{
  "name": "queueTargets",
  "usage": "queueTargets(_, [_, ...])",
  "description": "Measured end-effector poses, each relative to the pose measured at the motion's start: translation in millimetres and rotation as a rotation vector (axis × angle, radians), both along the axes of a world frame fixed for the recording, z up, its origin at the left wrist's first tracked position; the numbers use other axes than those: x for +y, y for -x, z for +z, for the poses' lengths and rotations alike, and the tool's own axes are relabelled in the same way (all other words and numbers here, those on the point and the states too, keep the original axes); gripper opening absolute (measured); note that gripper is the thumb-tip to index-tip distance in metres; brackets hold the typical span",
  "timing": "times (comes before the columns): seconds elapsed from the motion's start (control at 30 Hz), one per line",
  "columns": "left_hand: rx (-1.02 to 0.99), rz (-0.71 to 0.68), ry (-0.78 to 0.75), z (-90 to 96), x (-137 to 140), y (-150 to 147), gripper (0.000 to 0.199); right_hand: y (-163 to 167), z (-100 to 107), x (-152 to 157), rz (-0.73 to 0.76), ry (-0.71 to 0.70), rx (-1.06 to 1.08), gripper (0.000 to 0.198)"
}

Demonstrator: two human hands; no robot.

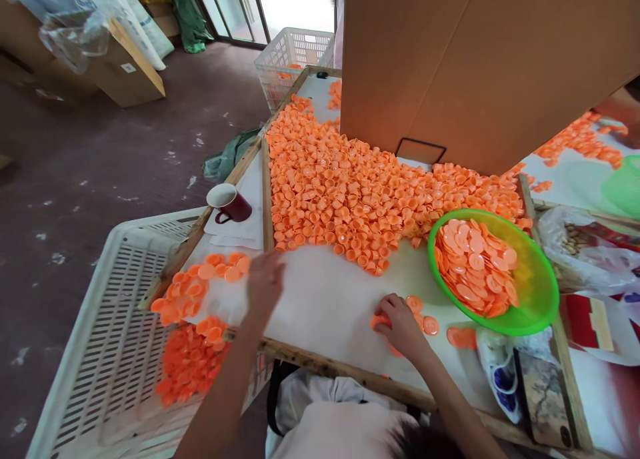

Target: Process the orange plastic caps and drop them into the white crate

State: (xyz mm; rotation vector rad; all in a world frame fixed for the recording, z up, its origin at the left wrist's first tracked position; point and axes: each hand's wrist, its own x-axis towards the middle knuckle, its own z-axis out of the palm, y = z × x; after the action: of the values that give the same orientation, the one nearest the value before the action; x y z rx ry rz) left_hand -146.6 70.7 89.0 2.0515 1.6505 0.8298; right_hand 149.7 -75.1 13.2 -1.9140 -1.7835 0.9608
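My left hand (265,279), smeared by motion, is over the white tabletop beside the wooden divider, and its fingers cannot be made out. Just left of it, loose orange plastic pieces (220,267) trail toward the table edge. Near the front edge my right hand (400,322) has its fingers curled down on an orange disc (380,320). More flat orange discs (430,325) lie right beside that hand. A green bowl (543,299) at the right holds many such discs. Beyond both hands spreads a big heap of orange cup-shaped caps (340,192).
A large cardboard box (450,65) stands behind the heap. Left are a mug (235,205) and a white crate (100,325) with orange pieces below the table corner. A phone (545,395) lies front right. Another person's hand (620,115) shows at the far right.
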Motion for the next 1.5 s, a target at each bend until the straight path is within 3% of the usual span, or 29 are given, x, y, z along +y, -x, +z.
queueTargets(0.13, [-0.121, -0.048, 0.105, -18.3, -13.2, -59.7, 0.025, -6.4, 4.5, 2.1, -0.011, 0.002, 0.017, 0.011])
queueTargets(0.3, [-0.301, -0.06, 0.238, -33.4, -12.4, -83.3, 0.03, -15.8, 7.1, -6.5, -0.083, -0.034, 0.152, 0.015])
queueTargets(0.47, [-0.42, -0.078, 0.39, -49.0, -7.5, -99.2, 0.03, -13.2, -8.6, -3.9, -0.357, -0.004, 0.574, 0.02])
queueTargets(0.57, [-0.706, -0.053, 0.593, -48.2, -24.7, -105.7, 0.031, 3.1, -8.5, 13.3, -0.462, -0.011, 0.881, 0.028])
queueTargets(0.63, [-0.954, -0.015, 0.749, -40.4, -38.6, -110.7, 0.03, 17.2, 1.0, 28.7, -0.476, -0.038, 1.015, 0.029])
queueTargets(0.7, [-1.075, -0.003, 0.82, -30.1, -49.1, -116.4, 0.029, 30.2, 15.3, 43.1, -0.468, -0.072, 1.09, 0.026])
queueTargets(0.87, [-1.057, 0.003, 0.765, -18.7, -57.7, -125.3, 0.025, 44.1, 40.1, 56.9, -0.463, -0.084, 1.088, 0.023])
queueTargets(1.1, [-1.026, -0.056, 0.773, -25.9, -60.3, -127.7, 0.022, 34.8, 26.4, 51.4, -0.335, -0.009, 1.073, 0.027])
queueTargets(1.27, [-1.014, -0.103, 0.724, -24.5, -62.3, -130.5, 0.024, 34.7, 28.3, 54.1, -0.336, -0.041, 0.999, 0.028])
queueTargets(1.5, [-0.932, -0.103, 0.703, -30.3, -67.1, -129.8, 0.022, 37.0, 25.7, 47.9, -0.342, 0.01, 1.129, 0.035])
